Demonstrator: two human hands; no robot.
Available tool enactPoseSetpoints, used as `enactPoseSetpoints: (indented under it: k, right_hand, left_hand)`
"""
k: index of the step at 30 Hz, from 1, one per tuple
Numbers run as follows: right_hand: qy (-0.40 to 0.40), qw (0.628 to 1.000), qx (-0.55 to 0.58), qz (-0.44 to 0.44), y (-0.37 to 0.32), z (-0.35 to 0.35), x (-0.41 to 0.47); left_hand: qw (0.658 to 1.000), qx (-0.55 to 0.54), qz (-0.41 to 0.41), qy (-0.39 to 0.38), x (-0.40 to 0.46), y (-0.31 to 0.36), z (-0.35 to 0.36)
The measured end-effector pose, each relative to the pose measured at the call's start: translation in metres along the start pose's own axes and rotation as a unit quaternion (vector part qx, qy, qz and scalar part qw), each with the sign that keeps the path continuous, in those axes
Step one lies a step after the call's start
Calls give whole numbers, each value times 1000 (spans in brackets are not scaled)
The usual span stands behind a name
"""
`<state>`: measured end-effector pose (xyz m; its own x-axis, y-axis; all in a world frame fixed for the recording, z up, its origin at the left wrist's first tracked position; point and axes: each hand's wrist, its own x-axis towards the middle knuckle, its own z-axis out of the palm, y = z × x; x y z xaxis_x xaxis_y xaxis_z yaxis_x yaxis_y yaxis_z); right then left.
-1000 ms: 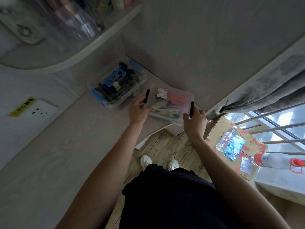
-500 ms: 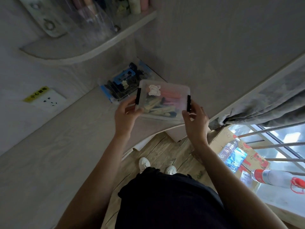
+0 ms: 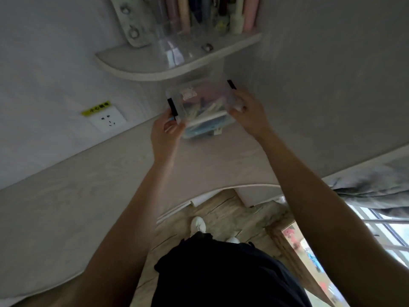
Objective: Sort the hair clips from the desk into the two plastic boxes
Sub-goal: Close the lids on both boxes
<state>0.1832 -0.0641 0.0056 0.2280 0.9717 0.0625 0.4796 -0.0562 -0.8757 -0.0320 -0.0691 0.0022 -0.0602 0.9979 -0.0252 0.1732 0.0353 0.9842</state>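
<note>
Above the tabletop, near the corner of the two walls, both hands hold a clear plastic box up in the air — tilted, lid on, black latches at either end. The left hand grips the near-left end, thumb up beside the left latch; the fingers go under the box and are hidden. The right hand holds the right end, fingers curled around the side, tips blurred against the plastic. The right latch sticks up just above that hand.

Inside the box are hair clips — pale and dark shapes, motion-blurred, count and colours hard to tell. A small sticker on the lid, its design unreadable. Right under the held box a second box sits on the tabletop, only its blue-tinted front edge showing; the rest is covered by the held one, contents not visible. Cannot tell whether the two boxes touch.

A curved corner shelf above carries a clear organiser with pastel tubes and bottles, cut off by the top edge. A wall socket with a yellow label sits left on the wall, text illegible. Lower right: a grey curtain, a window with bars, and a cardboard box half hidden by the right forearm. White shoes on the wooden floor, partly hidden by dark clothing.
</note>
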Motion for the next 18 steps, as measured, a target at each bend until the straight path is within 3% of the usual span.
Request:
enactPoseSetpoints:
  k: [4, 7, 9, 13, 18]
  right_hand:
    - [3, 999, 36, 26, 4, 16, 14]
    - [87, 991, 84, 64, 11, 25, 10]
    - [136, 981, 86, 107, 17, 33, -5]
    - [35, 990, 64, 124, 29, 58, -27]
    - [-5, 997, 2, 79, 31, 54, -4]
  left_hand:
    - [999, 41, 4, -7, 25, -9, -2]
    - [996, 61, -22, -55, 32, -21, -1]
    - [992, 24, -82, -92, 32, -30, -1]
    - [989, -28, -120, -81, 30, -40, 2]
    - [970, -78, -208, -98, 49, -41, 12]
